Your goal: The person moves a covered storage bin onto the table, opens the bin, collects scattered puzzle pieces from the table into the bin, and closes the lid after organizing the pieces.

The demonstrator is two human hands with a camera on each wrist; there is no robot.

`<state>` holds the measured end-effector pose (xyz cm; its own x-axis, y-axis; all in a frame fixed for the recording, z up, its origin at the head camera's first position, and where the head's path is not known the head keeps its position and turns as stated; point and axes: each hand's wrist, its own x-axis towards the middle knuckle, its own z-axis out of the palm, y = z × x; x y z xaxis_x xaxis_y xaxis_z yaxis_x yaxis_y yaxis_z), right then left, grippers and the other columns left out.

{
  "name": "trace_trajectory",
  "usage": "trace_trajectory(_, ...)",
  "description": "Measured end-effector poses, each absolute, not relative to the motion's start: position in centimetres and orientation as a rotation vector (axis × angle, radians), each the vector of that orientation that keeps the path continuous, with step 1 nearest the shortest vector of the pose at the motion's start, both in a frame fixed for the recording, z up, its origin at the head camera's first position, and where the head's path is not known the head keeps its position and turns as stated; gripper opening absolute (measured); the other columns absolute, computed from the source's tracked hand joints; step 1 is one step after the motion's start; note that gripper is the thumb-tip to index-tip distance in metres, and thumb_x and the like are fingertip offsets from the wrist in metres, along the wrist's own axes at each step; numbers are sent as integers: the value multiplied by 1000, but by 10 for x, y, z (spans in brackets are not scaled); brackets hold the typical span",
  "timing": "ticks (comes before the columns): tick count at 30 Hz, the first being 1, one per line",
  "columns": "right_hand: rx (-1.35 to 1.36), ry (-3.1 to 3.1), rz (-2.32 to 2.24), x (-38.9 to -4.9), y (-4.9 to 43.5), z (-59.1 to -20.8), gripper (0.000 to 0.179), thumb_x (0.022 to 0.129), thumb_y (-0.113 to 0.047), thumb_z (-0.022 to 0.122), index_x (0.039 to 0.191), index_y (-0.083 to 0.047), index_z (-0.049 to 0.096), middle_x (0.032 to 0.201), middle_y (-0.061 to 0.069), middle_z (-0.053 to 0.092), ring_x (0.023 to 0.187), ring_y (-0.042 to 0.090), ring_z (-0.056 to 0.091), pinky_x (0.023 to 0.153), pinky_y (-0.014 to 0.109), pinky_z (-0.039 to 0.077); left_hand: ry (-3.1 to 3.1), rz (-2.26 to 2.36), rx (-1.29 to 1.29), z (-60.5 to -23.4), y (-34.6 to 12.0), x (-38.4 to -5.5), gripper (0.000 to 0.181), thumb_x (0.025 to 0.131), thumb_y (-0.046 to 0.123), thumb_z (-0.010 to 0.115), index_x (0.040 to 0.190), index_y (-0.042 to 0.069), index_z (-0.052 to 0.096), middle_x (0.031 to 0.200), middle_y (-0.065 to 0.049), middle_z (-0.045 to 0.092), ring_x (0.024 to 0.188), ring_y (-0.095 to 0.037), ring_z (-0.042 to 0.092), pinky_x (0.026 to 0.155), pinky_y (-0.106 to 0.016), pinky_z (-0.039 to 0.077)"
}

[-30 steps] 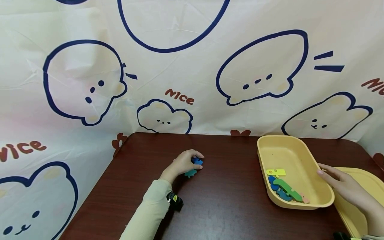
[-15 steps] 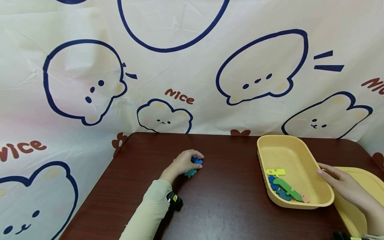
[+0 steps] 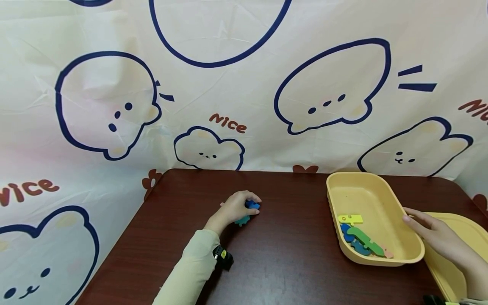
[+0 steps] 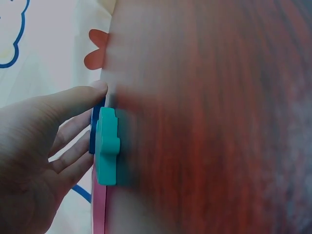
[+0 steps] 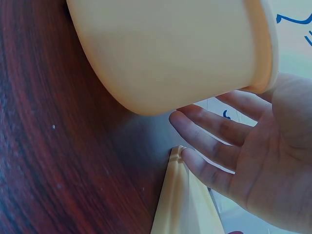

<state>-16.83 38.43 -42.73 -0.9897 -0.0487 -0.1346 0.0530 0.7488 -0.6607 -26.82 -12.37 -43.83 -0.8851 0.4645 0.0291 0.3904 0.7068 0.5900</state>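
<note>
On the table [image 3: 289, 237], my left hand [image 3: 235, 206] pinches a small blue puzzle-like piece [image 3: 252, 204] between thumb and fingers. Right beside it lies a teal bumpy-edged piece [image 4: 108, 146], below the hand. A pink piece [image 4: 99, 209] shows under the teal one in the left wrist view; the head view has most of it hidden behind the hand. My right hand [image 3: 438, 233] holds the right rim of a yellow plastic bin [image 3: 409, 250], thumb at the rim and fingers spread along the outer wall. In the right wrist view those fingers [image 5: 209, 141] look only loosely bent.
Inside the bin lie a yellow piece [image 3: 350, 219], a long green piece [image 3: 365, 241], blue pieces [image 3: 359, 248] and a pink one [image 3: 388, 253]. A yellow lid [image 3: 444, 271] lies to the right, partly under my right forearm. A printed cloth [image 3: 259, 97] hangs behind the table.
Over the last half second my left hand and the blue piece have shifted very slightly to the right. My right hand and the bin stay in place.
</note>
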Motion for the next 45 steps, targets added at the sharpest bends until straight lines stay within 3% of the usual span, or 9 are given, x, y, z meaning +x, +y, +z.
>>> trace_trajectory(5,-17,2811,-1062,-168,384,-428,70,107,-43,39,147,14,29,140,45,34,122,58,41,73,31,48,2786,923,749,-437,-122,-268,27,87,18,78,113,13,72,111,0,67,106,-19,60,93,-38,50)
trace_trajectory(12,-15,2806,-1072,-169,384,-429,71,107,-43,39,147,14,28,141,45,33,123,58,40,81,47,49,2777,946,795,-434,-118,-267,24,88,18,78,110,12,73,108,0,67,99,-17,60,89,-36,51)
trace_trajectory(16,-13,2807,-1071,-168,383,-429,71,107,-43,39,147,14,29,141,45,33,123,58,39,80,44,49,2761,964,808,-432,-114,-266,25,88,19,78,111,12,73,108,1,67,97,-15,59,89,-34,51)
trace_trajectory(21,-11,2802,-1076,-168,383,-429,71,107,-43,38,147,14,28,141,45,32,124,59,38,84,56,46,2763,960,850,-430,-111,-265,27,88,18,78,112,10,72,108,1,67,95,-14,59,88,-32,51)
trace_trajectory(24,-5,2798,-1079,-168,383,-428,71,107,-43,38,147,14,28,141,45,32,124,58,38,84,56,46,2778,937,893,-428,-109,-263,27,88,18,78,112,9,72,109,-1,68,97,-15,59,88,-33,51)
trace_trajectory(27,-3,2799,-1077,-168,383,-428,71,107,-43,38,147,14,28,141,45,32,123,58,39,82,48,49,2782,934,930,-425,-107,-261,27,88,17,78,112,8,72,110,-2,68,98,-17,60,89,-35,51)
trace_trajectory(31,-13,2814,-1068,-168,383,-428,70,107,-43,39,147,14,30,140,45,34,122,57,41,71,25,46,2785,930,951,-423,-103,-260,26,88,17,77,112,10,73,110,-2,68,99,-17,59,90,-35,51)
trace_trajectory(38,9,2796,-1069,-168,383,-427,72,107,-44,39,148,14,28,141,45,32,123,56,41,73,29,48,2781,916,974,-421,-93,-258,23,89,19,77,109,11,73,107,1,68,95,-13,57,88,-30,49)
trace_trajectory(45,-7,2803,-1067,-168,383,-427,70,107,-43,39,148,13,29,141,44,34,122,55,42,68,20,44,2781,912,996,-419,-81,-256,22,89,20,77,109,13,73,106,2,67,94,-12,57,86,-25,50)
